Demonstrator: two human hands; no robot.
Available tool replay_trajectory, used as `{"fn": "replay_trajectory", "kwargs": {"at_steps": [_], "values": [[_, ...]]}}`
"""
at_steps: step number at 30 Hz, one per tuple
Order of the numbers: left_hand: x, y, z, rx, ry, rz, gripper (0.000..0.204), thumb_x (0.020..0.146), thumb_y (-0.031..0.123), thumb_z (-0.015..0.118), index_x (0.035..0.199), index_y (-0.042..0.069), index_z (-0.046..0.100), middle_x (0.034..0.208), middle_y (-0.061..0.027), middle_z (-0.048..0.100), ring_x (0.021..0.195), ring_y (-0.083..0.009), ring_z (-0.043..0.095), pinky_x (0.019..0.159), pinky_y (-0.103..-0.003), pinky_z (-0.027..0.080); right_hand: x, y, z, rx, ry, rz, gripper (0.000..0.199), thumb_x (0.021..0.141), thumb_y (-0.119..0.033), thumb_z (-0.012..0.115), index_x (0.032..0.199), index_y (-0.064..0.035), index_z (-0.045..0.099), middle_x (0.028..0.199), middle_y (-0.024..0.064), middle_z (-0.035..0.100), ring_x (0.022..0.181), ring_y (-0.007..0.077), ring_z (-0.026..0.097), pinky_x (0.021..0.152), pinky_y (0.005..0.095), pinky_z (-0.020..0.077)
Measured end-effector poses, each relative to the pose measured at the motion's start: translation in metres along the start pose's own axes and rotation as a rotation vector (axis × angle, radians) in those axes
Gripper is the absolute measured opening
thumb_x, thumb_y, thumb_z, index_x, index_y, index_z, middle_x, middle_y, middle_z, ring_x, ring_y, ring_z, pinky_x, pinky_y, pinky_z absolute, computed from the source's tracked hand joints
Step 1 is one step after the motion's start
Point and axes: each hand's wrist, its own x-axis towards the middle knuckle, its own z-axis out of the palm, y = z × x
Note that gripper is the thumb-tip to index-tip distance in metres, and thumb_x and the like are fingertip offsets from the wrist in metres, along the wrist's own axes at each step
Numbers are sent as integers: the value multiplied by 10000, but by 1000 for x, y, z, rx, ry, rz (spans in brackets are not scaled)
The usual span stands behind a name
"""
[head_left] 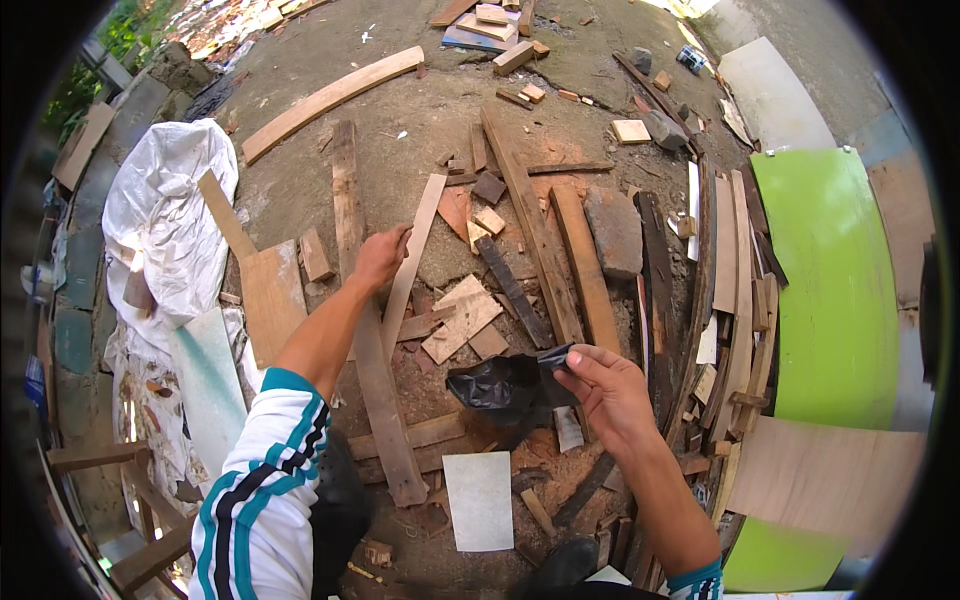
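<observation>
My right hand (606, 392) pinches the edge of a crumpled black plastic sheet (500, 388) between thumb and fingers. The sheet hangs over the wood scraps in front of me. Stretched forward, my left hand (382, 258) has its fingers curled closed. Whether it grips anything is hard to see. Its fingertips overlap the left edge of a thin pale wooden strip (425, 215). Beside that hand runs a long weathered board (375, 400). Between the hands lie a light wooden piece (462, 320) and a dark narrow stick (512, 290).
White sacking (165, 200) and a plywood piece (272, 300) lie on the left. Long planks (535, 225) and a grey block (612, 232) stand ahead. A green panel (830, 290) and stacked strips (740, 270) line the right. A whitish rectangular sheet (478, 502) lies near my feet.
</observation>
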Motion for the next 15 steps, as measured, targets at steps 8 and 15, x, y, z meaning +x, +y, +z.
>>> {"fn": "replay_trajectory", "kwargs": {"at_steps": [8, 15], "values": [[-104, 106, -44, 187, -51, -106, 600, 1026, 561, 424, 1123, 49, 721, 855, -228, 720, 833, -417, 705, 758, -497, 549, -104, 13, -70, -89, 151, -24, 155, 905, 37, 694, 1037, 27, 613, 1024, 119, 675, 900, 205, 692, 840, 296, 603], [-231, 157, -8, -398, -97, -350, 939, 875, 843, 380, 1216, 35, 714, 1205, -223, 695, 1181, -357, 635, 1053, -416, 422, -201, -6, -39, -197, 49, -192, 169, 918, 29, 676, 1061, 14, 587, 1001, 110, 660, 871, 198, 682, 816, 302, 594]]}}
